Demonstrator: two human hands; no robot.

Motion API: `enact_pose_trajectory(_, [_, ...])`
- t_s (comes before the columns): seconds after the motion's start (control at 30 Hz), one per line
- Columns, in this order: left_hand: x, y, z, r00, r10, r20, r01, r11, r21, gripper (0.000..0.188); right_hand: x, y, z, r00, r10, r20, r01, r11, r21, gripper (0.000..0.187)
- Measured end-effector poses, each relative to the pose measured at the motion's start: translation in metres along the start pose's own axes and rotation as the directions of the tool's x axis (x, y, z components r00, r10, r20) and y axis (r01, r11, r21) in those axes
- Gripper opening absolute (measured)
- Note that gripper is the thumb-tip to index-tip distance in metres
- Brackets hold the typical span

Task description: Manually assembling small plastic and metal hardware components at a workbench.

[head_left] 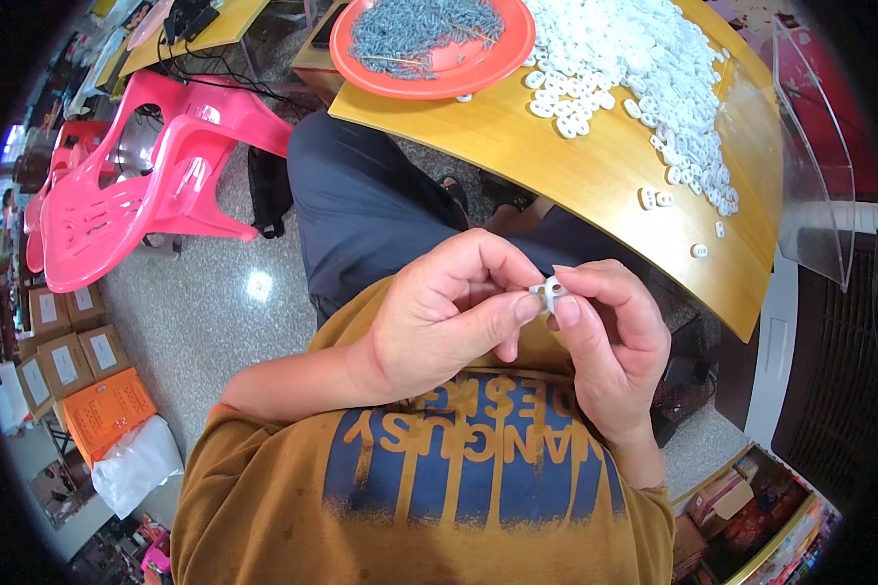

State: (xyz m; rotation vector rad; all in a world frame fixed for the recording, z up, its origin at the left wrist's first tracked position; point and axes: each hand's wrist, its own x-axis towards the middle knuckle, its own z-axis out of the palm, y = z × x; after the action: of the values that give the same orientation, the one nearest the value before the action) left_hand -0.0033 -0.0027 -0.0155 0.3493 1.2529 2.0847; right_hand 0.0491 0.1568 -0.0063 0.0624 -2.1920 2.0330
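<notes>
In front of my chest, both hands meet at a small white plastic piece (552, 290) with a round hole in it. My right hand (610, 336) pinches the piece between thumb and fingers. My left hand (458, 307) is closed in a pinch at the piece's left side; its fingertips hide whatever else they grip. Beyond my hands, a large heap of similar white plastic pieces (634, 58) covers the far part of the yellow table (576, 190). A red plate (439, 90) at the table's far left holds a mound of small grey metal-looking parts (415, 34).
A few loose white pieces (699, 251) lie near the table's right side. A clear plastic panel (819, 156) stands along that edge. Left of my legs is a pink plastic chair (117, 219). Cardboard boxes (65, 363), an orange package (107, 411) and a white bag (139, 466) are at the lower left.
</notes>
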Motion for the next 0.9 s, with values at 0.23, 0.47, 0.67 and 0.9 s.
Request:
enact_pose_trajectory(0.23, [-0.0008, 0.0024, 0.0034, 0.999, 0.002, -0.047, -0.004, 0.998, -0.057, 0.015, 0.0011, -0.0034, 0.0005, 0.989, -0.143, 0.045, 0.149, 0.976, -0.157, 0.029])
enact_pose_trajectory(0.47, [-0.0019, 0.0085, 0.0051, 0.998, -0.040, -0.049, 0.037, 0.998, -0.059, 0.015, -0.0008, -0.0038, -0.0009, 0.998, -0.065, 0.027, 0.066, 0.996, -0.062, 0.030])
enact_pose_trajectory(0.67, [-0.0011, 0.0072, 0.0014, 1.000, 0.013, -0.001, -0.013, 0.999, -0.035, 0.014, -0.0020, -0.0020, -0.0006, 0.999, -0.020, 0.025, 0.020, 1.000, 0.015, 0.030])
enact_pose_trajectory(0.9, [-0.0026, 0.0065, 0.0014, 0.999, 0.047, -0.014, -0.047, 0.998, -0.029, 0.013, 0.0012, -0.0006, 0.0043, 0.995, -0.088, -0.050, 0.086, 0.995, -0.041, 0.029])
